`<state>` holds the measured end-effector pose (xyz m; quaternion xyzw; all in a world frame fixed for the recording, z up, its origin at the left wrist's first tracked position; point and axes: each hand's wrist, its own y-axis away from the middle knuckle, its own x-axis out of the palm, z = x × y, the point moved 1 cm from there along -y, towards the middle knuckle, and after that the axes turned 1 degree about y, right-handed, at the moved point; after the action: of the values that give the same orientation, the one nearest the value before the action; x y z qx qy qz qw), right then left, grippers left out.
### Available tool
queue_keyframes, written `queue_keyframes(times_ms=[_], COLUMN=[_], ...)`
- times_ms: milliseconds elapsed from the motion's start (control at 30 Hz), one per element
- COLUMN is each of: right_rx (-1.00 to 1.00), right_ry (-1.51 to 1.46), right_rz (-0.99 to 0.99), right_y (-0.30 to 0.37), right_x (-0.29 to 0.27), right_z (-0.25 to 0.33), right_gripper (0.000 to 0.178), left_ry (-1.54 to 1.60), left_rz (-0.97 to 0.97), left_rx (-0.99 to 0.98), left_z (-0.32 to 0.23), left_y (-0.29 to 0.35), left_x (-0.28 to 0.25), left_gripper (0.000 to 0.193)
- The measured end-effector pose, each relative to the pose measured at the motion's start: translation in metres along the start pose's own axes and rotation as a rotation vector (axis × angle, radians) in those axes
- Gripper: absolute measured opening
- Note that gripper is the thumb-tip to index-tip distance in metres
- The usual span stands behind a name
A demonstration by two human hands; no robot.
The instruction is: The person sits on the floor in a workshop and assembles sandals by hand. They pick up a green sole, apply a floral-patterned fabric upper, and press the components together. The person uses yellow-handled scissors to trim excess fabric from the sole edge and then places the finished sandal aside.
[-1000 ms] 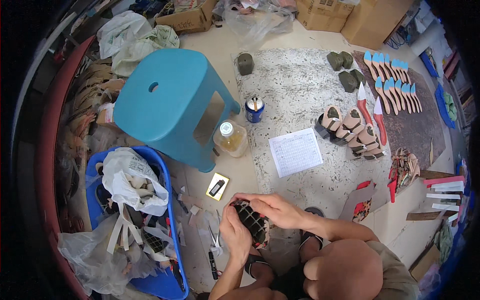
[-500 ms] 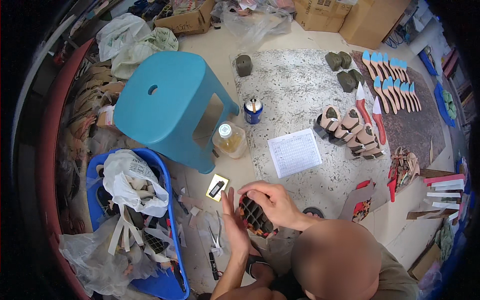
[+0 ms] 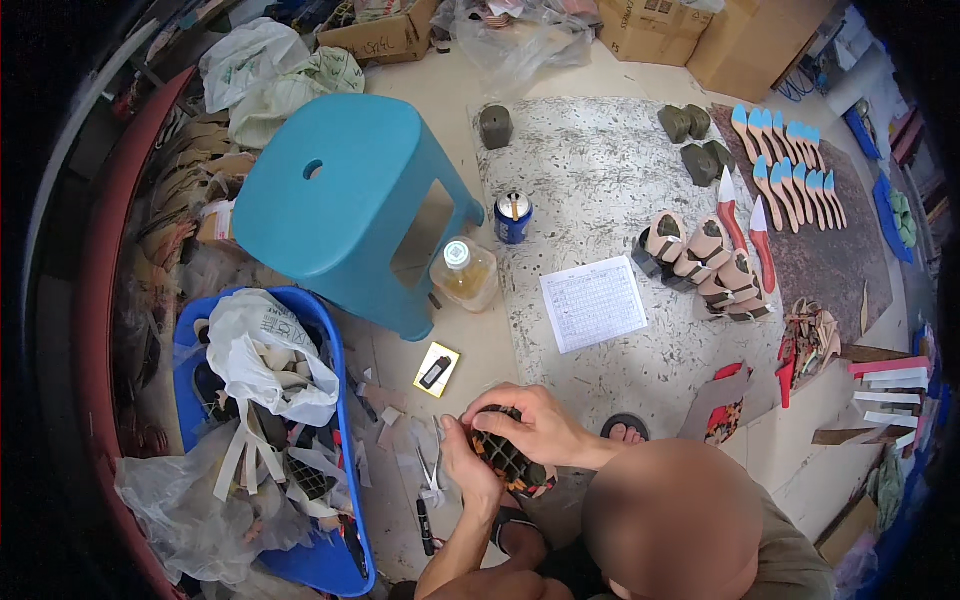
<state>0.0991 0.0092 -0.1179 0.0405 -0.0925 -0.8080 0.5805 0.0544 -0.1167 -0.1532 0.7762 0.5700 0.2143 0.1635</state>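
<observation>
Low at the centre, both hands are closed around a dark shoe upper [image 3: 512, 466] with a criss-cross lattice and a red-orange patterned edge. My right hand [image 3: 540, 426] grips it from above and the right, thumb lying on its upper part. Against its left edge, my left hand [image 3: 472, 470] holds on with the thumb raised and fingers bent; part of that grip is hidden. Left of the left hand are metal pliers [image 3: 432, 474] and a black pen-like tool [image 3: 425, 525] on the floor. A small yellow-and-white box with a black item [image 3: 436, 370] lies just beyond the hands.
A blue stool [image 3: 330, 180], a plastic bottle [image 3: 466, 276] and a can [image 3: 513, 218] stand ahead. The blue tub [image 3: 340, 400] holds scraps. Rightward are a written sheet [image 3: 594, 304], shoe uppers on lasts [image 3: 735, 285], red-handled knives [image 3: 762, 255] and rows of insoles [image 3: 790, 190].
My left hand's fingers, stretched upright before, are now bent against the shoe upper. Both hands have shifted slightly down, and the right hand's fingers reach over the upper's top edge.
</observation>
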Motion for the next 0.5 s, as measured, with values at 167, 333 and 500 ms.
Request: queue_keyframes(times_ms=[167, 333, 500], right_rx=[0.081, 0.022, 0.177], right_ry=[-0.081, -0.219, -0.213], right_rz=[0.064, 0.256, 0.215], right_y=[0.0, 0.0, -0.004], right_x=[-0.002, -0.006, -0.007], right_z=[-0.002, -0.001, 0.002], right_gripper=[0.025, 0.034, 0.031], left_ry=[0.102, 0.303, 0.254], left_rz=[0.034, 0.087, 0.053], left_rx=[-0.027, -0.228, -0.248], left_z=[-0.008, -0.001, -0.002], left_y=[0.002, -0.005, -0.004], left_x=[0.005, -0.008, -0.008], left_gripper=[0.051, 0.05, 0.05])
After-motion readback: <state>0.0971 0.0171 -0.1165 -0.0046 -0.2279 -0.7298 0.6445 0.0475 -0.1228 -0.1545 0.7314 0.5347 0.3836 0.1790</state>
